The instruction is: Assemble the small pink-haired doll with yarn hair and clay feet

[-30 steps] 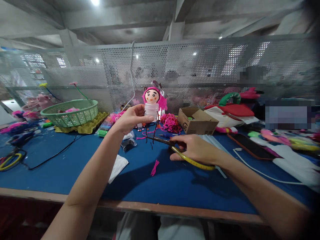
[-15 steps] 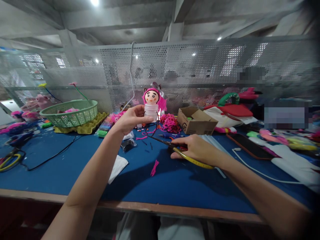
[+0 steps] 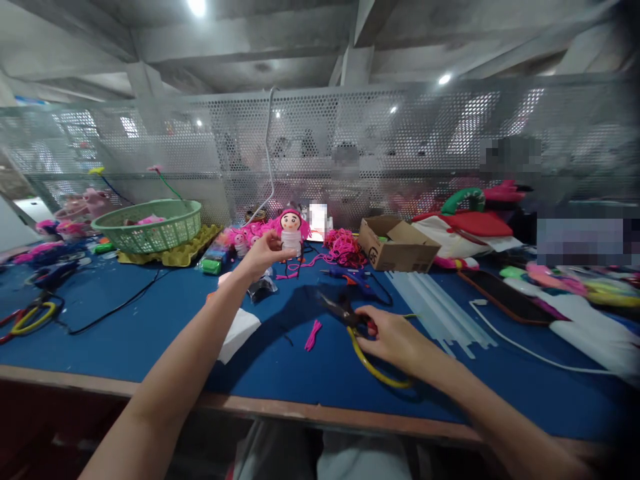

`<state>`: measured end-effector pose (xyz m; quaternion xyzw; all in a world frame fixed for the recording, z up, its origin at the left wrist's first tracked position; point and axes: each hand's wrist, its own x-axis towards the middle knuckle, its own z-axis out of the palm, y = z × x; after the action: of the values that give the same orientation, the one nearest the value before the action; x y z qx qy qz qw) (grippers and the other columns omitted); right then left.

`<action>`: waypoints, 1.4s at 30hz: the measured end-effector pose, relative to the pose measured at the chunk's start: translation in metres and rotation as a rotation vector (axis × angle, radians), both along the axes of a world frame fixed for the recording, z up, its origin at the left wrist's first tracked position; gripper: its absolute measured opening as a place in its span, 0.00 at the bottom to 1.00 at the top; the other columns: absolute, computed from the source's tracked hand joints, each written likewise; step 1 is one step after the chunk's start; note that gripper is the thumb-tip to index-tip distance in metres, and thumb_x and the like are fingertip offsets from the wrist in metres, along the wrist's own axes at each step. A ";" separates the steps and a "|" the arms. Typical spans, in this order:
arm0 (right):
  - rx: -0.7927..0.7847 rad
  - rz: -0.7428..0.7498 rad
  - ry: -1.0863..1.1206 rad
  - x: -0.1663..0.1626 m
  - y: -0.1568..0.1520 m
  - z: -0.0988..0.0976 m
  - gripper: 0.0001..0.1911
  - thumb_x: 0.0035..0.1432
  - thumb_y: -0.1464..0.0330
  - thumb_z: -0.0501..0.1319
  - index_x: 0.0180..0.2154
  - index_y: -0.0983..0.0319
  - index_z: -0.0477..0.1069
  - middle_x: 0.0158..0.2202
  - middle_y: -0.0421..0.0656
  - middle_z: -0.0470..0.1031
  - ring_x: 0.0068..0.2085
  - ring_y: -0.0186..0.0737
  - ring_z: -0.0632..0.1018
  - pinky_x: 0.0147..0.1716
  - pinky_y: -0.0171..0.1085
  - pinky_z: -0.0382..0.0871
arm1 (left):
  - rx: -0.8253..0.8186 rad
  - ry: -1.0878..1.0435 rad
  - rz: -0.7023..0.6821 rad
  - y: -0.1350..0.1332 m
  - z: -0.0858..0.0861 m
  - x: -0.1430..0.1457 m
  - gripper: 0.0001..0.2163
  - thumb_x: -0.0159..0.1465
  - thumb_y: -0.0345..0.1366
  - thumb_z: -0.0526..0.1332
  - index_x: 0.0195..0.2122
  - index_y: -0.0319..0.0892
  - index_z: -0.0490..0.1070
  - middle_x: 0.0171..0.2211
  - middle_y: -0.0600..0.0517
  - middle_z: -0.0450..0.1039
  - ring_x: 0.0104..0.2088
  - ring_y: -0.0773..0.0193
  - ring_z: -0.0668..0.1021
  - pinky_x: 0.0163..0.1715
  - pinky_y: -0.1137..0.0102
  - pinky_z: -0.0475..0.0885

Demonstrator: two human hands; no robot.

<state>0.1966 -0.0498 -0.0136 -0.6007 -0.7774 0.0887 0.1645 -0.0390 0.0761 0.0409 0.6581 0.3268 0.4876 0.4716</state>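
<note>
My left hand point(image 3: 267, 255) grips a small doll point(image 3: 291, 235) by its clear ribbed bottle body. The doll has a round painted face and pink hair, and dark cords hang below it. Lower on the right, my right hand point(image 3: 387, 335) is closed on scissors point(image 3: 373, 367) with yellow handles, their blades parted and slightly blurred, pointing up and left. A short pink yarn bundle point(image 3: 313, 335) lies on the blue table point(image 3: 280, 373) left of the scissors. Behind the doll is a heap of pink yarn point(image 3: 345, 247).
A blue glue gun point(image 3: 356, 281) and a cardboard box point(image 3: 397, 244) sit beyond the scissors. Clear plastic sticks point(image 3: 435, 310) and a phone point(image 3: 500, 293) lie to the right. At left stand a green basket point(image 3: 150, 230) and another pair of scissors point(image 3: 33, 319).
My left hand has lowered the doll and moved it slightly left. My right hand has drawn the scissors down and away from the doll's dark cords, and the blades have opened.
</note>
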 end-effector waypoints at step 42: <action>0.133 0.113 1.146 -0.080 0.064 0.013 0.18 0.43 0.60 0.63 0.34 0.65 0.69 0.34 0.45 0.75 0.34 0.40 0.75 0.37 0.39 0.68 | -0.136 -0.443 -0.053 -0.021 -0.018 0.002 0.12 0.45 0.36 0.67 0.31 0.40 0.70 0.25 0.55 0.72 0.28 0.70 0.74 0.37 0.70 0.68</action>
<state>0.1170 0.0137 -0.0005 -0.4028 -0.5989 0.3594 0.5915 -0.0369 0.0555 0.0231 0.5101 0.2303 0.5843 0.5877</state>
